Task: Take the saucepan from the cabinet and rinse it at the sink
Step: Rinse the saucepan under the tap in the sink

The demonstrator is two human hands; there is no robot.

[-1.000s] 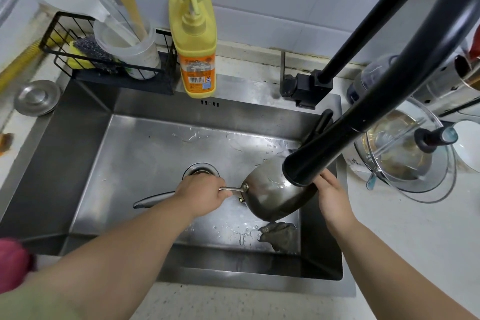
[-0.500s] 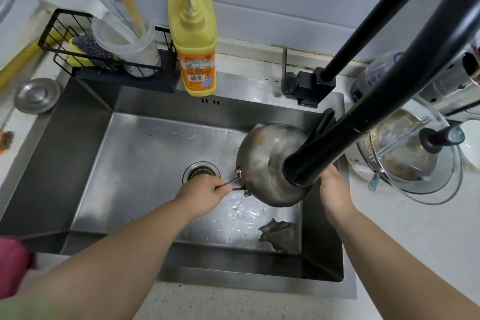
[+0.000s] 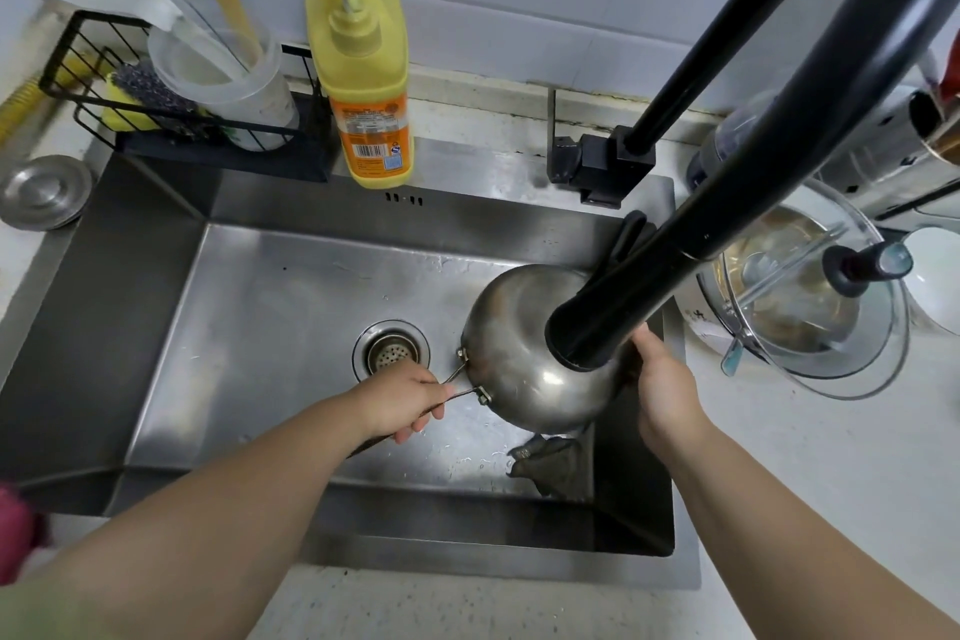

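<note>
The steel saucepan (image 3: 524, 359) hangs over the right half of the steel sink (image 3: 291, 307), turned over so its rounded underside faces me. My left hand (image 3: 402, 405) is closed around its thin wire handle. My right hand (image 3: 662, 382) grips the pan's right rim. The black faucet spout (image 3: 618, 312) hangs in front of the pan and hides part of it and my right fingertips. No water stream is visible.
A grey rag (image 3: 550, 465) lies on the sink floor below the pan, right of the drain (image 3: 390, 352). A yellow soap bottle (image 3: 363, 68) and a wire caddy (image 3: 171, 114) stand behind the sink. A glass-lidded pot (image 3: 810, 296) sits on the right counter, a metal lid (image 3: 44, 191) on the left.
The pan has been flipped from open side up to bottom up, and lifted slightly toward the faucet. Both hands stayed on it.
</note>
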